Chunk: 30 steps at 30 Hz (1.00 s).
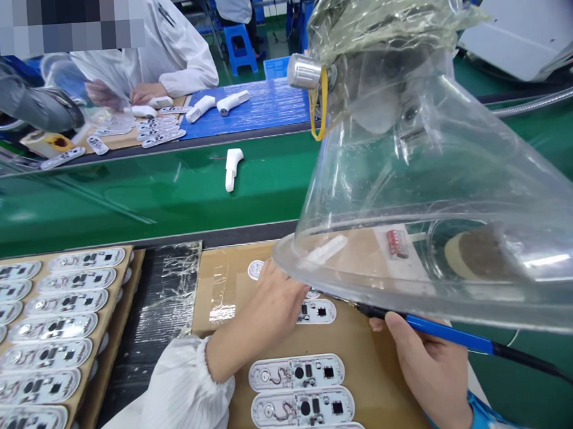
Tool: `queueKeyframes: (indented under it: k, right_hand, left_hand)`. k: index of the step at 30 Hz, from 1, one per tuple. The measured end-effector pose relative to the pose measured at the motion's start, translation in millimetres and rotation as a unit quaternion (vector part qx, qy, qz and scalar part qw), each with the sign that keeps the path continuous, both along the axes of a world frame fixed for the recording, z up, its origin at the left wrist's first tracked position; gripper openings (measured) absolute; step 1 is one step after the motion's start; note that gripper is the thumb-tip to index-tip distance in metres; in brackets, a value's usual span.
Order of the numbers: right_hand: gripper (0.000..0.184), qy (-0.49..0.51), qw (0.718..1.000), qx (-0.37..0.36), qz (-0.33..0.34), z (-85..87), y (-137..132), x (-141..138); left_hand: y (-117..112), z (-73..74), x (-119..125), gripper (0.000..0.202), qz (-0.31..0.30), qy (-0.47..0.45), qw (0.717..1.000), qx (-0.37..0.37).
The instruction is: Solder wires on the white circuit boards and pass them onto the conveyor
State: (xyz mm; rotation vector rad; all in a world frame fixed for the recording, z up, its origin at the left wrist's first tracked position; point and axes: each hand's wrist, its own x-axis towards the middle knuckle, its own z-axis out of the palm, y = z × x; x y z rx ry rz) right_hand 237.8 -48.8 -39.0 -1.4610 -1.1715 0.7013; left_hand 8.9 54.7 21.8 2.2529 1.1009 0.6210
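My left hand [267, 306] rests on a white circuit board panel [316, 311] lying on a cardboard sheet [222, 276]; its fingers are bent and partly hidden under a large clear plastic hood [435, 186]. My right hand [429, 367] grips a blue-handled soldering iron [449, 335], with its tip pointing left toward the board under the hood. Three more white panels [300, 395] with black components lie in a column in front of me.
A cardboard tray of several similar panels [46, 333] sits at the left. A green conveyor belt [120, 192] carries a white thermometer housing [232, 167]. Across it, another person in a white coat [169, 47] works at a blue mat with more housings.
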Motion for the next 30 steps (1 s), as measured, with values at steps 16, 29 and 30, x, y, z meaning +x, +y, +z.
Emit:
queueKeyframes:
  k: [16,29,30]
  right_hand:
    - [0.007,0.038,0.999,0.008,-0.010,-22.5,-12,7]
    - [0.013,-0.008,1.000,0.021,0.002,-10.3,-3,3]
    - [0.013,-0.011,1.000,0.021,0.005,-9.6,-3,2]
  left_hand:
    - [-3,-13.9,-5,0.066,0.006,0.008,1.000,0.001]
    - [-18,-36.0,-4,0.043,0.086,0.084,0.989,0.088]
    - [-19,-37.1,-4,0.042,0.095,0.092,0.986,0.096]
